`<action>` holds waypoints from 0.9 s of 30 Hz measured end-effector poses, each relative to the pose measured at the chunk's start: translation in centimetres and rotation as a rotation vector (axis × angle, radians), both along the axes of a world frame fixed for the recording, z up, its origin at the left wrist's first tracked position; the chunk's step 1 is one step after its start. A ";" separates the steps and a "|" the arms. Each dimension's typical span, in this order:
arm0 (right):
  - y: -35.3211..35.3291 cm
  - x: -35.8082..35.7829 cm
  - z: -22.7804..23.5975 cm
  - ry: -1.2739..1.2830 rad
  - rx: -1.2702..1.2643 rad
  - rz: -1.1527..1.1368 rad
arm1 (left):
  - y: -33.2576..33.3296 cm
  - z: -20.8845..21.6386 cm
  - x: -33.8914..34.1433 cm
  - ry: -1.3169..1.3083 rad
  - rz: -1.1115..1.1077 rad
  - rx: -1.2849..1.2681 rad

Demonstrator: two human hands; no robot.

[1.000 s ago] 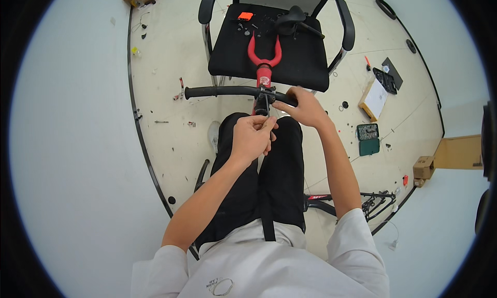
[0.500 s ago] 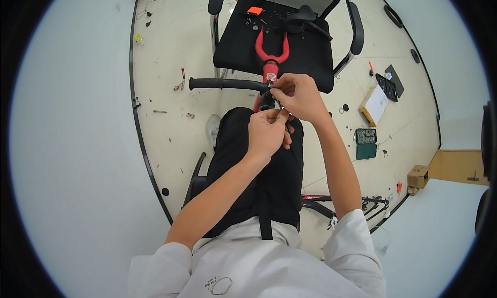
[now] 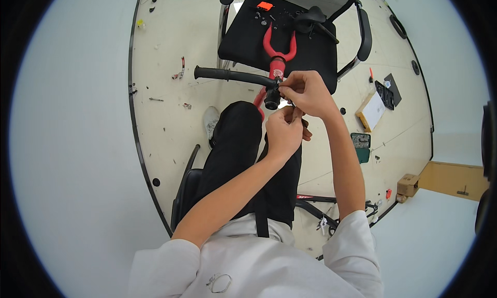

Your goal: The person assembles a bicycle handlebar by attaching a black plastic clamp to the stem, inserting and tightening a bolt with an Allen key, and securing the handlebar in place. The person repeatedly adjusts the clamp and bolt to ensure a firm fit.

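A red bicycle fork (image 3: 278, 65) lies with its prongs on the black chair seat (image 3: 240, 47). Its near end meets a black stem (image 3: 272, 99) and a black handlebar (image 3: 235, 76), whose grip sticks out to the left. My right hand (image 3: 312, 95) is closed in a pinch against the right side of the stem, hiding what its fingertips hold. Just below it, my left hand (image 3: 283, 132) is also closed, thumb and fingers pressed together on something too small to make out. The rest of the handlebar is hidden behind my hands.
On the seat lie a black bicycle saddle (image 3: 309, 21), an orange piece (image 3: 264, 6) and several small metal parts. A green case (image 3: 362, 148), a white board (image 3: 371, 110) and a black tool case (image 3: 385, 94) are on the floor at right. A dark frame (image 3: 316, 207) lies beside my leg.
The view has shifted, and my knees are farther apart. My left hand has come away slightly to the right of the stem's end; my right hand keeps its pinch at the stem.
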State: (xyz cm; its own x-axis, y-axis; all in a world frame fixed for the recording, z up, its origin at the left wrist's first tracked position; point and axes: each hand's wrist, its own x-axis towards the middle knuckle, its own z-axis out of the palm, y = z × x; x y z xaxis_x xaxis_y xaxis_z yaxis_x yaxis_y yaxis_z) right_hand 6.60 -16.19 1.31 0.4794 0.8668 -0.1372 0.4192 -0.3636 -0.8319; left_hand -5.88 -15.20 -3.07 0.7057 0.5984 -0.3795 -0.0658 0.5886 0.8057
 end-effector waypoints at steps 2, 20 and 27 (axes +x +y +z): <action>-0.2 -0.2 -0.4 0.000 -0.002 -0.007 | 0.5 -0.1 -0.6 0.021 -0.065 0.057; -1.2 -0.9 -5.0 0.124 0.281 -0.120 | 18.7 4.8 -3.2 0.399 -0.849 0.970; -1.0 -1.1 -3.9 0.098 0.217 -0.103 | 22.9 5.9 0.1 0.494 -0.990 0.920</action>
State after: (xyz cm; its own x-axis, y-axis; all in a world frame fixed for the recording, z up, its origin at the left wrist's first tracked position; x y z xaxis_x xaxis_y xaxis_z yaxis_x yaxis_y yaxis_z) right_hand 5.52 -17.23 -2.62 0.5602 0.8283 -0.0035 0.3029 -0.2088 -0.9299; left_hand -5.74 7.67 2.81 0.8816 0.1116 -0.4586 0.4477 -0.5059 0.7373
